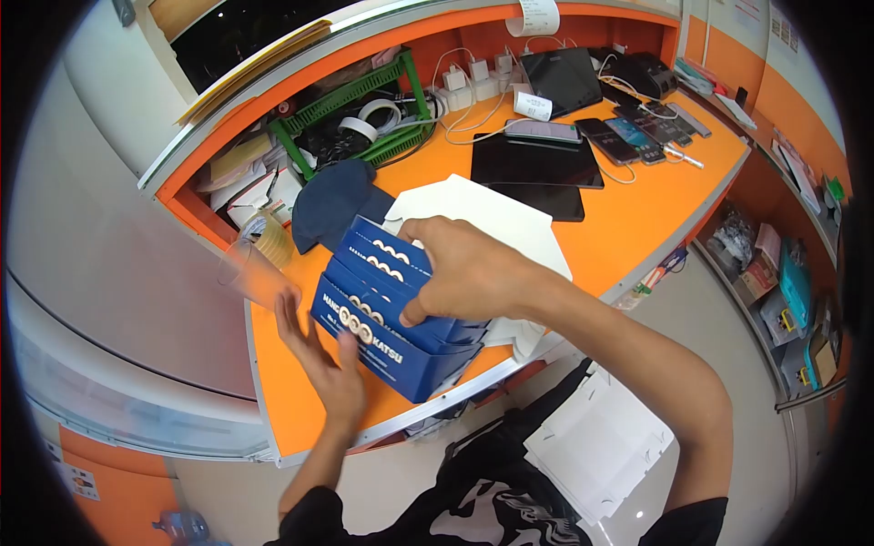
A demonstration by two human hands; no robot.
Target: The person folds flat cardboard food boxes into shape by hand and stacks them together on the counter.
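Observation:
A stack of nested blue boxes [391,350] with white lettering stands tilted on the orange counter [660,214]. My right hand [464,264] grips the stack from its upper right side, with the thumb on the front and the fingers over the back. Beside the stack's left side is my left hand [323,364], its fingers spread and nothing in them. A clear plastic cup [238,264], smeared by motion, is just beyond my left fingertips. White card sheets [473,214] lie behind the boxes.
A dark blue cap [337,205] lies behind the boxes, near tape rolls [271,238] and a green basket [341,96]. Tablets [537,164] and phones [608,141] with cables lie toward the back right. White flattened card [601,446] rests by my lap.

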